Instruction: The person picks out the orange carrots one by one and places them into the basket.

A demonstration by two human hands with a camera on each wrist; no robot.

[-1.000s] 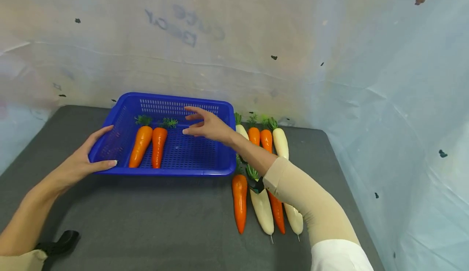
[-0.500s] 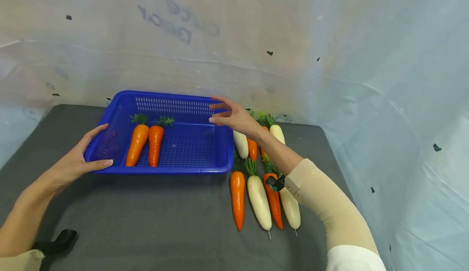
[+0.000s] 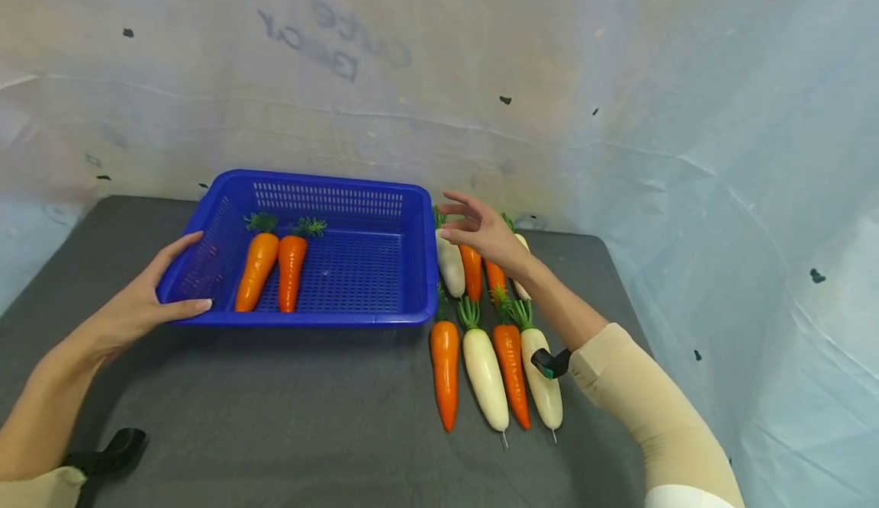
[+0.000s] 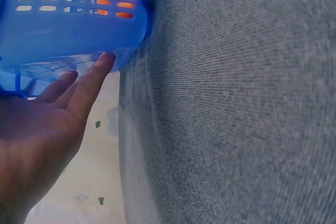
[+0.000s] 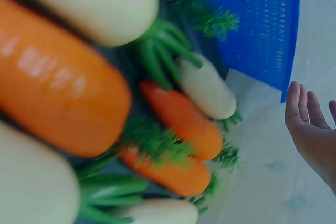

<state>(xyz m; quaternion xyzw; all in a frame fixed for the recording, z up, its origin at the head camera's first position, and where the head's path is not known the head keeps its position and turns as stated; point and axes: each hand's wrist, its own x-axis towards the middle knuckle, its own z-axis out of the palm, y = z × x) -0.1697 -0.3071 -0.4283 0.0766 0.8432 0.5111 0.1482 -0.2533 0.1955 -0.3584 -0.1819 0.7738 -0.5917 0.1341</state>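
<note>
My left hand [image 3: 140,298] holds the left end of a blue plastic basket [image 3: 302,319], thumb over the front rim and fingers along the outside. In the left wrist view those fingers [image 4: 92,85] lie against the slotted wall. Inside the basket, on its left side, lie an orange carrot [image 3: 258,270] and a redder carrot [image 3: 291,271], leafy tops toward the back. My right hand [image 3: 484,232], fingers loosely bent and holding nothing, hovers right of the basket. Beneath it is the back row of vegetables: a white radish [image 3: 451,268], a carrot [image 3: 471,270] and others partly hidden by the hand.
A front row lies right of the basket: a carrot [image 3: 445,374], a white radish [image 3: 485,378], another carrot [image 3: 510,371] and another radish [image 3: 545,386]. All rest on a dark grey tabletop [image 3: 302,416]. Pale plastic sheeting [image 3: 439,58] stands behind and to the right.
My right hand has moved right, from over the basket to above the back row of vegetables. My left hand keeps its hold on the basket, and the two carrots inside lie as before.
</note>
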